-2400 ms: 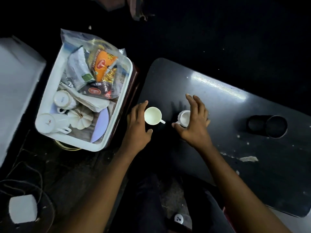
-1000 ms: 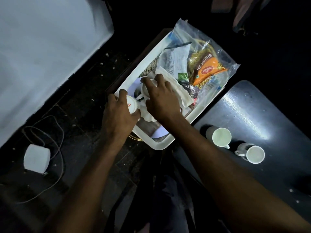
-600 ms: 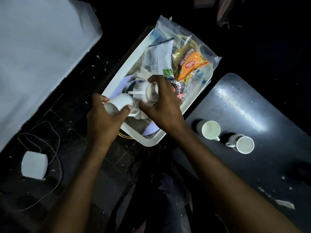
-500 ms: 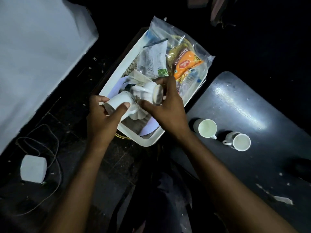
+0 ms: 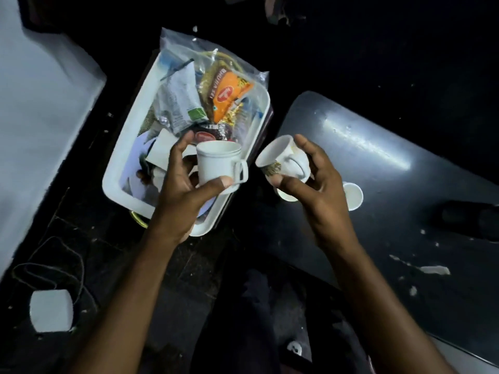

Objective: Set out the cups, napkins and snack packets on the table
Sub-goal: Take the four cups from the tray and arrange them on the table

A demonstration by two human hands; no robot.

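My left hand (image 5: 179, 194) grips a plain white cup (image 5: 217, 164) upright above the near end of a white tray (image 5: 116, 179). My right hand (image 5: 313, 182) holds a second white cup (image 5: 280, 160), tilted, with a gold print on its side, at the left edge of the dark table (image 5: 391, 211). Two white cups stand on the table: one (image 5: 352, 195) shows right of my right hand, the other (image 5: 285, 197) peeks out beneath it. Snack packets (image 5: 226, 95) in a clear bag and folded white napkins (image 5: 162, 152) lie in the tray.
A dark round object (image 5: 469, 218) sits at the table's right side. White flecks and a scuff (image 5: 434, 269) mark the tabletop. On the dark floor at lower left lie a white block (image 5: 51, 310) and a thin cord. A pale grey surface (image 5: 40, 109) fills the left.
Both hands lifted a cup each out of the tray and moved right toward the table. The view shifted right with them.
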